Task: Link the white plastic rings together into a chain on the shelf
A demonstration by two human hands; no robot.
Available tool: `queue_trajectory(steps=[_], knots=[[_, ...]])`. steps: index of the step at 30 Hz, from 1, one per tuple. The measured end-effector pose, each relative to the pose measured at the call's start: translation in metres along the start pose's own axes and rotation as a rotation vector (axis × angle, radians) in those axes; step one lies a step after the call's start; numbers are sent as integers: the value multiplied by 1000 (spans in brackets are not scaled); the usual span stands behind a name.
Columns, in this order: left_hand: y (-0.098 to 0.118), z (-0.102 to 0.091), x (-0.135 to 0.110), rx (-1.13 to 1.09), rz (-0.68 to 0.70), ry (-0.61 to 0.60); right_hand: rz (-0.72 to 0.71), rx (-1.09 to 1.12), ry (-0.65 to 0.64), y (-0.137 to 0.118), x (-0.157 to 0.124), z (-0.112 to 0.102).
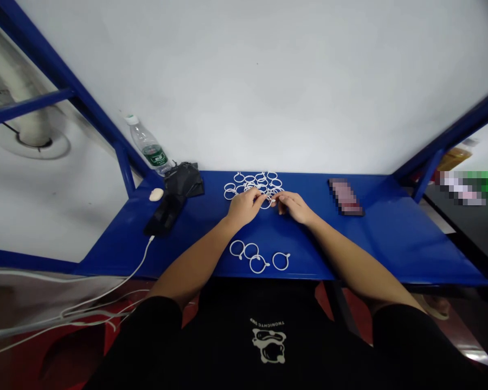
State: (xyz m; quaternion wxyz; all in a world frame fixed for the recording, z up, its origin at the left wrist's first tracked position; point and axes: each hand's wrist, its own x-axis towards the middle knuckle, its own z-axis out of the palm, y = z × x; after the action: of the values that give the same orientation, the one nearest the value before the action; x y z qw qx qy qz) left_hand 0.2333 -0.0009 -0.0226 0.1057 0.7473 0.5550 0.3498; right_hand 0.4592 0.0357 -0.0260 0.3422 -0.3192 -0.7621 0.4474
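White rings, each with a small eyelet, look like curtain rings. My left hand (244,207) has its thumb and fingers closed on one white curtain ring (265,208), which is held up in front of the heap. From the other side, my right hand (291,206) has its curled fingers at the eyelet of that same ring; the fingertips are small and partly hidden. Just behind both hands lies a loose heap of white rings (250,177). Closer to my body, between my forearms, several separate rings (281,270) lie flat, a few of them touching or overlapping.
The blue table (394,233) meets a white wall at the back. To the left are a plastic bottle (148,146), a black bag (185,179), a dark device (165,215) with a white cable (140,261), and a cream-coloured item (156,195). A phone (345,197) lies right.
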Motion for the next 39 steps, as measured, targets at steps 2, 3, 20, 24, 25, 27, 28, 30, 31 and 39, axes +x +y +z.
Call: queue_trajectory(steps=[2,3,20,24,25,27,28,30,31,39], knots=[[0,0,0,-13,11,8,-8,22,24,1,0,2],[1,0,0,-20,26,4,-15,3,37,1,0,3],[6,0,-2,-19,85,-96,-104,-204,28,-7,-4,7],[7,1,-3,-33,136,-165,-135,-206,39,-4,-4,5],[7,1,-4,-30,143,-172,-146,-207,37,-4,-4,5],[7,1,-4,-27,141,-175,-169,-211,25,-3,-5,4],[7,2,-4,-28,133,-170,-181,-214,20,-3,-5,4],[6,2,-4,-33,120,-161,-206,-225,15,-3,-5,3],[6,2,-3,-35,118,-161,-217,-233,15,-3,-5,3],[6,3,-3,-39,168,-177,-250,-257,-21,-2,-3,2]])
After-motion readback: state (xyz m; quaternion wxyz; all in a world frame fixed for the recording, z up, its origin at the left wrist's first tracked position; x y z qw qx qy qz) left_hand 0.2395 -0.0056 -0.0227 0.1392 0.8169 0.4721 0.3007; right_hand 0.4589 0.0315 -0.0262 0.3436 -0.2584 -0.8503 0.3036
